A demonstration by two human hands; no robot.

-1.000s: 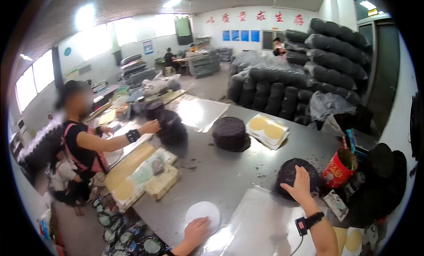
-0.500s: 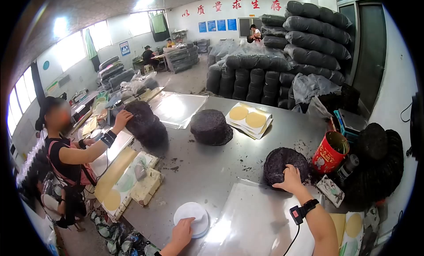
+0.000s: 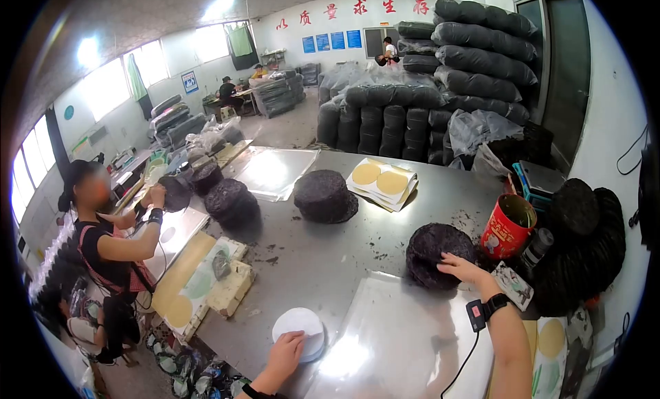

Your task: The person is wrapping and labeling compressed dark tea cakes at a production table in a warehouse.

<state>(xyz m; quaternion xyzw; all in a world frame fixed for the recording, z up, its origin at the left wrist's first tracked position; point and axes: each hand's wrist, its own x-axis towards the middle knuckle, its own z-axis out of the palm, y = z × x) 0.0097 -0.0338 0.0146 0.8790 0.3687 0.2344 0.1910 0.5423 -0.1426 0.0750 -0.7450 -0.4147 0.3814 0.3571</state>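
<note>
My left hand (image 3: 286, 352) rests on a small pile of white round paper discs (image 3: 297, 321) at the table's near edge. Its fingers are bunched together on the top disc, where a crease or raised edge shows. To the right, my right hand (image 3: 464, 270) lies with fingers stretched over the near side of a dark, round, crumbly stack (image 3: 430, 244) that looks like dried seaweed cakes. A black wristband with a small cabled box (image 3: 476, 315) is on my right wrist. Clear plastic sheets (image 3: 392, 330) lie flat between my hands.
A red can (image 3: 507, 227) and a dark jar (image 3: 538, 246) stand right of the stack. Another dark stack (image 3: 323, 196) and printed bags (image 3: 381, 182) lie further back. At left, a co-worker (image 3: 113, 241) handles a dark disc (image 3: 175, 192) beside a pale block (image 3: 230, 289).
My right hand has slid slightly, its fingers now straighter across the dark stack. My left hand stays on the paper discs. The co-worker has taken a dark disc from the stack at left.
</note>
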